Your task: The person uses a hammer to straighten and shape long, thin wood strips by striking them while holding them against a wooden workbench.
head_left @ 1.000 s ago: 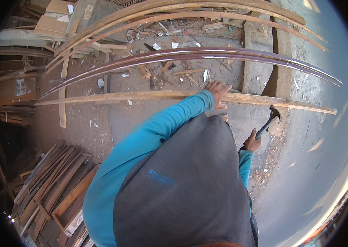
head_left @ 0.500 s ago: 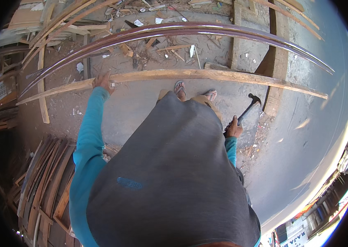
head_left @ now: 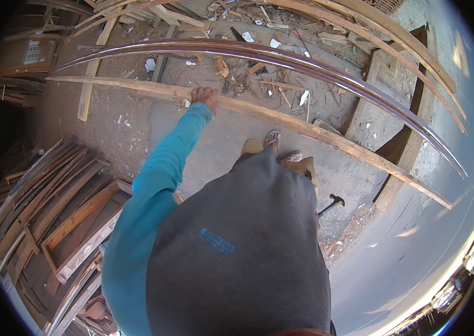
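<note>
The wooden plank (head_left: 315, 133) spans a narrow batten (head_left: 85, 103) on the left and a heavy beam (head_left: 391, 192) on the right, which appear to keep it off the ground. The left hand (head_left: 205, 98) rests left of the plank's middle, apparently to steady it; whether its fingers are clamped cannot be told. The right hand (head_left: 319, 223), nearest the claw hammer (head_left: 332, 205), is mostly hidden by the grey shirt (head_left: 248, 252); its fingers' state cannot be determined.

Thick beam (head_left: 413, 152), wooden batten (head_left: 89, 92) seem to bear long plank (head_left: 298, 124), dark-red strips (head_left: 307, 68)
</note>
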Demonstrator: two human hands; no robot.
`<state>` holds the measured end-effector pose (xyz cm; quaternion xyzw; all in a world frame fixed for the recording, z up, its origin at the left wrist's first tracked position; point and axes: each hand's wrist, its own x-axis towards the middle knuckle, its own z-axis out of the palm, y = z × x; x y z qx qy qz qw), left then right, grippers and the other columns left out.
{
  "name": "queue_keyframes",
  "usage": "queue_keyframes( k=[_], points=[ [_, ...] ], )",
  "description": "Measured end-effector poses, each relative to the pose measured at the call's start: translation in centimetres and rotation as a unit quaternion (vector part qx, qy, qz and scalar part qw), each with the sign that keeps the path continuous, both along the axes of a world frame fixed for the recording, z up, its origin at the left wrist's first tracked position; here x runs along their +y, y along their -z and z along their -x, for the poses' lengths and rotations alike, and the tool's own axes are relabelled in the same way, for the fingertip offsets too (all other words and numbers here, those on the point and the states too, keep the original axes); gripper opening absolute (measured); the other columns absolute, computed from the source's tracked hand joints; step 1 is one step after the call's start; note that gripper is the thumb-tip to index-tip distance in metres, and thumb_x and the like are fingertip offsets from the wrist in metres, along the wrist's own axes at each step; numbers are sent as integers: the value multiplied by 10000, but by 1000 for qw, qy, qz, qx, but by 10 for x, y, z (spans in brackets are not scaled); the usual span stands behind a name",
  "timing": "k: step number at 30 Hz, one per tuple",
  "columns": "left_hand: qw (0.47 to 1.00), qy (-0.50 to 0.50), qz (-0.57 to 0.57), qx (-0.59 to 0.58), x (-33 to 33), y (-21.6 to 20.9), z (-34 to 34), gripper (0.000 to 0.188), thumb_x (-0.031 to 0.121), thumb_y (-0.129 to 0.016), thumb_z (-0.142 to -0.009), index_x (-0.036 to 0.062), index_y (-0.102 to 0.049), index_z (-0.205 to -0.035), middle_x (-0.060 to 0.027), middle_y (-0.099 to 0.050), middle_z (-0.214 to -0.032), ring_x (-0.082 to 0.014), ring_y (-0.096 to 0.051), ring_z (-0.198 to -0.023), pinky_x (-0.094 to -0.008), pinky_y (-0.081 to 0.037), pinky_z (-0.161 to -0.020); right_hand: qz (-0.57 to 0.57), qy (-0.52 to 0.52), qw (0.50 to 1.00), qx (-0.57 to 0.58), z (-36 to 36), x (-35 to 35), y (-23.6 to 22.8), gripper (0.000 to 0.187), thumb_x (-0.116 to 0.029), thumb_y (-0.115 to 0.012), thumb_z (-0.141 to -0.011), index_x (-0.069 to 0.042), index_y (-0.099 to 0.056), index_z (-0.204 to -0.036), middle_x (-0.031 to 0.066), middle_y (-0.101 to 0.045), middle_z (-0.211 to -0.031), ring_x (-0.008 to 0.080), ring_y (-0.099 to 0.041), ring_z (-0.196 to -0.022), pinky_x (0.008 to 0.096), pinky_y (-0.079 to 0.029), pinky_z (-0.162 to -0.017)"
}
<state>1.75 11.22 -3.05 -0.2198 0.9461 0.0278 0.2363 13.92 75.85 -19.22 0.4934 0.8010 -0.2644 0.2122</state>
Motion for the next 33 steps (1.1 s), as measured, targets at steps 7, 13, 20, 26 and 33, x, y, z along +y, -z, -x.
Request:
queue_keyframes(
  k=[7, 13, 20, 26, 33],
  points=[
    [996, -24, 15, 82, 8, 17, -3, 498, 104, -708, -713, 146, -597, -1197, -130, -575, -1189, -344, -461, -1238, -505, -278, -1097, 93, -86, 991, -39, 26, -27, -17, 598, -576, -684, -809, 17, -676, -734, 211, -665, -729, 359, -632, -712, 486, -485, -668],
    [998, -32, 20, 58, 6, 17, 3, 498, 138, -719, -714, 167, -601, -1198, -135, -572, -1205, -352, -448, -1246, -503, -270, -1104, 133, -162, 977, -38, 58, -55, -11, 593, -561, -665, -826, 28, -673, -756, 230, -668, -773, 377, -639, -757, 493, -492, -695],
    [993, -54, -61, 81, -2, 19, -8, 589, 229, -721, -795, 218, -534, -1354, -165, -442, -1444, -401, -295, -1402, -532, -167, -1170, 126, -329, 934, -61, 79, -107, -1, 588, -544, -643, -847, 40, -669, -782, 253, -671, -824, 399, -648, -810, 500, -501, -725],
    [917, -43, -108, 382, 18, -5, -90, 700, 192, -731, -754, 167, -465, -1401, -136, -453, -1403, -368, -331, -1370, -534, -250, -1134, 60, -485, 864, -118, 62, -151, 15, 584, -529, -625, -865, 50, -666, -805, 272, -674, -868, 418, -655, -856, 506, -508, -751],
    [907, -315, -280, 26, -48, 48, -293, 744, 444, -683, -820, 17, -445, -1381, -247, -508, -1362, -389, -498, -1273, -437, -424, -1062, -13, -728, 685, 15, 98, -245, 13, 535, -478, -586, -903, 50, -651, -849, 312, -656, -943, 469, -639, -954, 537, -507, -829]
  ],
)
